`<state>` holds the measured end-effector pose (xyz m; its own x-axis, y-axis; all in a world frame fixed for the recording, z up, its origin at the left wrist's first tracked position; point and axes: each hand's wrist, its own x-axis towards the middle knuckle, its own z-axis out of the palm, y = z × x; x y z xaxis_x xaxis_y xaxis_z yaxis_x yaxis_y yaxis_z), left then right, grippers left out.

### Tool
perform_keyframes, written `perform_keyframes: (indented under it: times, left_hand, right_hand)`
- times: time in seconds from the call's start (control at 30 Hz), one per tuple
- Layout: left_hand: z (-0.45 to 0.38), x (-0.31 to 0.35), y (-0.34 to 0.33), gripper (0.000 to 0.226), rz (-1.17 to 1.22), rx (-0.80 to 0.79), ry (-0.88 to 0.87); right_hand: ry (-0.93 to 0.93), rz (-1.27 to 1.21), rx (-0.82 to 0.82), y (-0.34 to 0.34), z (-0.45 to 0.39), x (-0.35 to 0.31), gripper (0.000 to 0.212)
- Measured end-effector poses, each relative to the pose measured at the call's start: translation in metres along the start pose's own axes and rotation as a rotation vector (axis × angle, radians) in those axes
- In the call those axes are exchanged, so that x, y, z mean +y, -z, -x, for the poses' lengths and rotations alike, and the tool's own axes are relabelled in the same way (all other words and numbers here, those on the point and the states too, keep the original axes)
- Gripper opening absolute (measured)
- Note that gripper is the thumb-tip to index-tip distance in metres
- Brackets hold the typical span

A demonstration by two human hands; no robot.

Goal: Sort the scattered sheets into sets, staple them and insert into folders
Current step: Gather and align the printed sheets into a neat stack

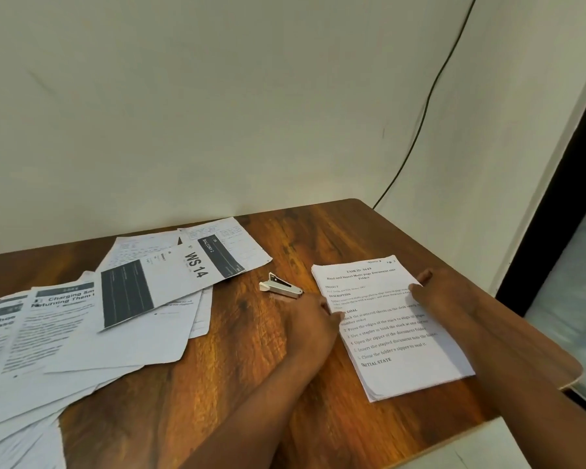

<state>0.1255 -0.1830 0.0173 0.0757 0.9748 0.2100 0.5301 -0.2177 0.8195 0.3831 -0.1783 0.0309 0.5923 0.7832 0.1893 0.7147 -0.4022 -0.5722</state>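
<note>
Left hand (313, 319) and right hand (444, 292), fingers flat, pressing either side of a white printed paper stack (391, 328) near the brown wooden table's (285, 401) right edge; small white stapler (280, 288) just beside; scattered white sheets (92, 323) across the left side.

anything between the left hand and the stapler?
Nothing visible. The stapler lies on bare table just beyond the left hand, which touches the left edge of the stacked sheets. The scattered sheets lie further left, off that path.

A squared stack of printed sheets (391, 328) lies right of the white stapler (280, 287), loose sheets (92, 319) scattered left.
</note>
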Motion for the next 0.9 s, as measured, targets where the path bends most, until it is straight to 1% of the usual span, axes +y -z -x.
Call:
perform_keyframes:
  times: [0.1,0.2,0.27,0.37,0.47,0.6,0.7,0.77,0.83,0.9]
  left_hand:
    - [0.005,0.0,0.007,0.014,0.012,-0.014,-0.048]
    - [0.013,-0.002,0.026,0.013,0.019,0.044,-0.102]
    - [0.015,-0.006,0.045,0.014,-0.032,0.094,-0.131]
    - [0.011,-0.017,0.081,0.01,-0.081,0.192,-0.143]
    - [0.002,-0.04,0.119,0.017,-0.123,0.3,-0.102]
    - [-0.009,-0.086,0.173,0.038,-0.206,0.412,0.054]
    - [-0.014,-0.121,0.211,0.046,-0.309,0.482,0.094]
    - [-0.016,-0.14,0.233,0.056,-0.463,0.505,0.122]
    - [-0.016,-0.159,0.249,0.074,-0.661,0.434,0.215]
    - [-0.011,-0.177,0.259,0.088,-0.748,0.297,0.309]
  right_hand:
    - [0.114,-0.065,0.097,-0.001,0.008,-0.01,0.011]
    - [0.243,-0.141,0.141,-0.009,0.021,-0.033,0.016]
    - [0.302,-0.166,0.138,-0.014,0.033,-0.056,0.015]
    - [0.383,-0.216,0.087,-0.029,0.048,-0.097,0.014]
    - [0.449,-0.281,0.013,-0.049,0.067,-0.14,0.013]
    - [0.514,-0.303,-0.135,-0.083,0.1,-0.191,0.014]
    - [0.594,-0.271,-0.248,-0.109,0.124,-0.221,0.017]
    - [0.635,-0.227,-0.33,-0.121,0.139,-0.236,0.021]
    - [0.7,-0.175,-0.361,-0.136,0.153,-0.247,0.025]
    - [0.767,-0.161,-0.349,-0.15,0.164,-0.256,0.035]
